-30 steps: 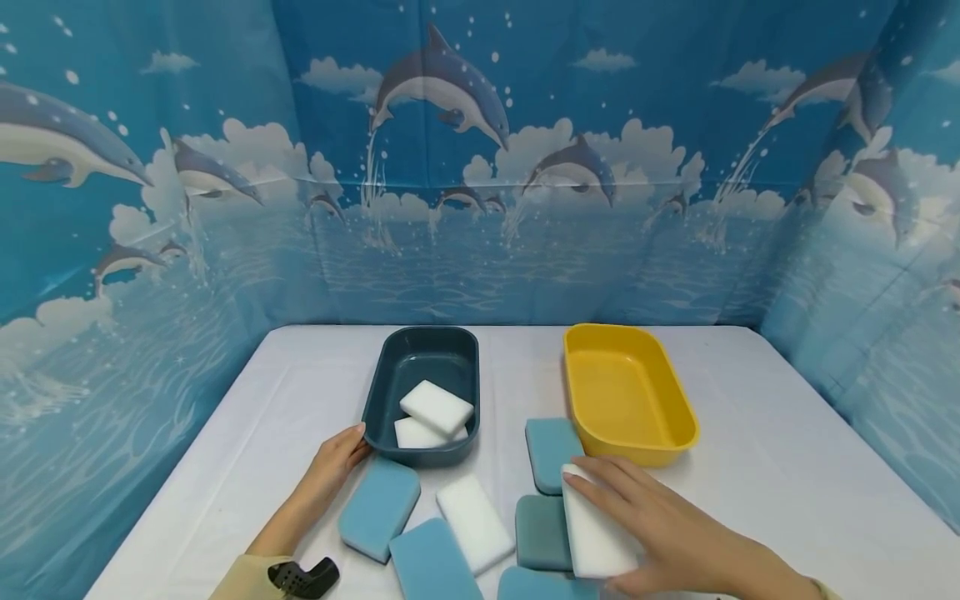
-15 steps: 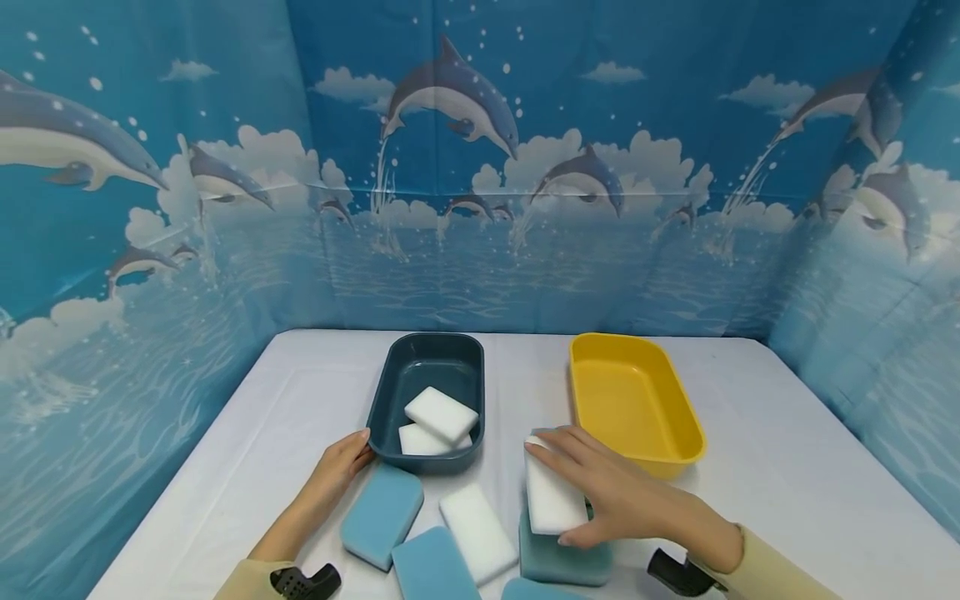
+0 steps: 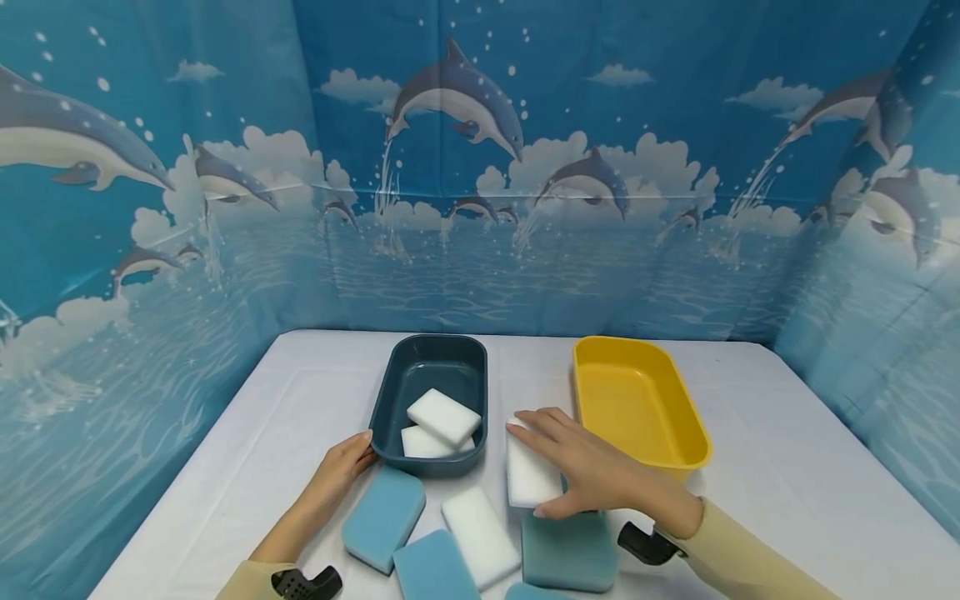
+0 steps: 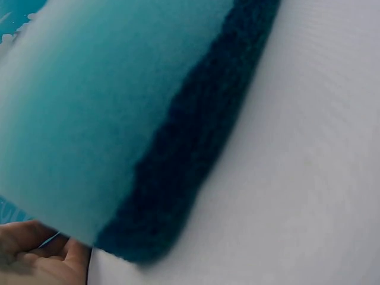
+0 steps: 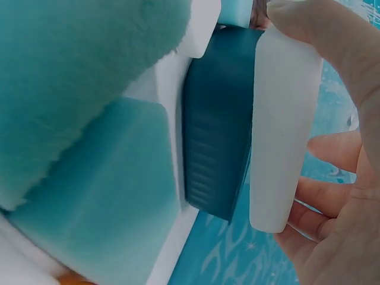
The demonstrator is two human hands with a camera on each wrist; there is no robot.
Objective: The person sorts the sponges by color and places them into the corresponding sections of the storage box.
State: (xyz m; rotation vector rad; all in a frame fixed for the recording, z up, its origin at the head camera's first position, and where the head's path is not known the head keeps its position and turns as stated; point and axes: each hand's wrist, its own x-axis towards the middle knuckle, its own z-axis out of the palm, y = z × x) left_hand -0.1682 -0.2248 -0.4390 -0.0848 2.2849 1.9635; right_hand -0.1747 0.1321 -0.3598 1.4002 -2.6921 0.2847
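My right hand (image 3: 592, 471) grips a white sponge (image 3: 531, 473) by its ends, thumb at the near end and fingers at the far one. In the right wrist view this sponge (image 5: 282, 130) is off the table, in front of the dark blue tub's wall (image 5: 217, 124). My left hand (image 3: 341, 462) holds the near left corner of the dark blue tub (image 3: 438, 375). Two white sponges (image 3: 444, 417) lie inside that tub, one partly over the other. A blue sponge (image 3: 384, 518) lies beside my left hand and fills much of the left wrist view.
A yellow tub (image 3: 637, 408) stands at the back right. Another white sponge (image 3: 480, 537), a second blue sponge (image 3: 435, 568) and a blue-green scouring sponge (image 3: 570, 552) lie along the near side of the white table (image 3: 315, 383). A dolphin-print curtain (image 3: 480, 267) surrounds the table.
My right hand has lifted the white sponge off the blue-green sponges and carried it left and away from me, towards the dark blue tub. My left hand keeps its place at the tub's corner.
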